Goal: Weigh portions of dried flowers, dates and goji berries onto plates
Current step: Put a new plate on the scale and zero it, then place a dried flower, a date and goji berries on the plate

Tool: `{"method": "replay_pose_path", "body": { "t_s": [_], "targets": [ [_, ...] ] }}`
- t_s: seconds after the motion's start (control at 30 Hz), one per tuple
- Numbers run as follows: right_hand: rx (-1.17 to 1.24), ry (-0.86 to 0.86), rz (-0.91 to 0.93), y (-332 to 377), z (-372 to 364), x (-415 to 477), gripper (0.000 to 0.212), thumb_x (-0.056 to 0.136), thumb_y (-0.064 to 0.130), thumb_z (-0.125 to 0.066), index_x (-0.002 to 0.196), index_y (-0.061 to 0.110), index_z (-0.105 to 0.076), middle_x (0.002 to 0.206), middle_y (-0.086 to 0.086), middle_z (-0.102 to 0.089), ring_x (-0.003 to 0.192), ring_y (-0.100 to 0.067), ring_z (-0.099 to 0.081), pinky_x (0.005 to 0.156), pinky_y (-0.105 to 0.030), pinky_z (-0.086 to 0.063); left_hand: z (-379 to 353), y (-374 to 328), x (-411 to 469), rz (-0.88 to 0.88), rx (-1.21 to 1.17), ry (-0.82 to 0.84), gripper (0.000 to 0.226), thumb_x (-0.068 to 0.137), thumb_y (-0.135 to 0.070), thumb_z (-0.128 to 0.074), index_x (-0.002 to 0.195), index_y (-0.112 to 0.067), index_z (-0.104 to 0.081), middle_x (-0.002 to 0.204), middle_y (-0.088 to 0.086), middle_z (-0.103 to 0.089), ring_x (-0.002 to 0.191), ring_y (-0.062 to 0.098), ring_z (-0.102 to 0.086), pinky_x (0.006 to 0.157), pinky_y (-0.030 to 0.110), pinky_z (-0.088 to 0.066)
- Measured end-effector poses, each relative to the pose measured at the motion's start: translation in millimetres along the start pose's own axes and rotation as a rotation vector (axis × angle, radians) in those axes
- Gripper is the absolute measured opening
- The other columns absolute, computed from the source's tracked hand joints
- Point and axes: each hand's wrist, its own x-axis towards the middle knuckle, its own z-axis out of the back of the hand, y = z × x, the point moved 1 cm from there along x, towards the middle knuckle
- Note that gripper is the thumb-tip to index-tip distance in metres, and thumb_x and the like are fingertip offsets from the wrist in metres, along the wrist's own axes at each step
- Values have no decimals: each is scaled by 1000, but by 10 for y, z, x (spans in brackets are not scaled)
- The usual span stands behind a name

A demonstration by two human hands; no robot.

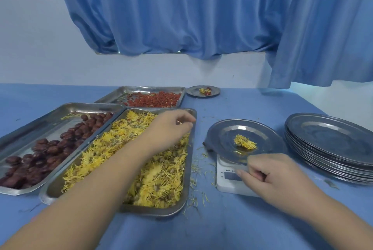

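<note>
The left hand is over the far end of the flower tray, its forearm lying along the tray. Its fingertips are narrowed to a pinch on a few strands of dried flowers, apparently a small top-up amount rather than a full handful.

The right hand sits at the near edge of the scale, fingers curled, thumb close to the rim of the plate. It cannot be determined whether it grips the rim, holds petals, or holds nothing. The position suggests steadying or adjusting the plate.

The plate rests on the scale just beyond the right hand and carries 1 small clump of flowers. This places the task at the flower portion; dates and goji berries are not yet on this plate.

Surroundings:
- Date tray with dates, outboard of the left forearm.
- Berry tray with goji berries, beyond the left hand.
- 1 filled small plate, far beyond both hands.
- Stack of plates, outboard of the right hand.
- Loose petals on the desk, between the hands.

Obstruction: the right hand partly covers the scale display, so the reading is not legible. The path from the left hand to the plate crosses only the tray rim.
</note>
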Motion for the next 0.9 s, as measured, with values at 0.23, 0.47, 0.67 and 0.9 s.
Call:
{"method": "replay_pose_path", "body": {
  "t_s": [0.23,0.47,0.67,0.9],
  "targets": [
    [28,-16,3,314,-273,332,54,84,29,-66,55,25,-21,46,6,-28,51,-13,-34,47,-30,-31,798,643,-23,216,263,-198,16,96,-28,-51,96,-26,-67,90,-5,-68,50,2,-46,51,20,-42],
    [-7,-18,-33,254,-302,173,58,82,25,-71,55,27,-21,47,8,-27,49,-11,-30,46,-26,-28,1592,1442,-233,484,433,-392,26,94,-18,-46,74,-9,-61,65,6,-57,56,21,-48,50,27,-36],
    [16,-24,-25,314,-294,178,59,81,21,-74,55,28,-21,47,9,-29,48,-9,-31,49,-23,-29,1604,1808,-233,447,575,-92,34,99,-9,-43,125,-16,-64,130,10,-61,101,23,-56,86,33,-44],
    [19,-32,-13,297,-297,166,52,82,32,-66,56,27,-21,49,8,-28,47,-7,-26,48,-21,-27,1589,1901,-73,477,641,14,53,86,9,-43,126,-17,-65,129,11,-63,111,28,-59,91,36,-48]
  ]
}}
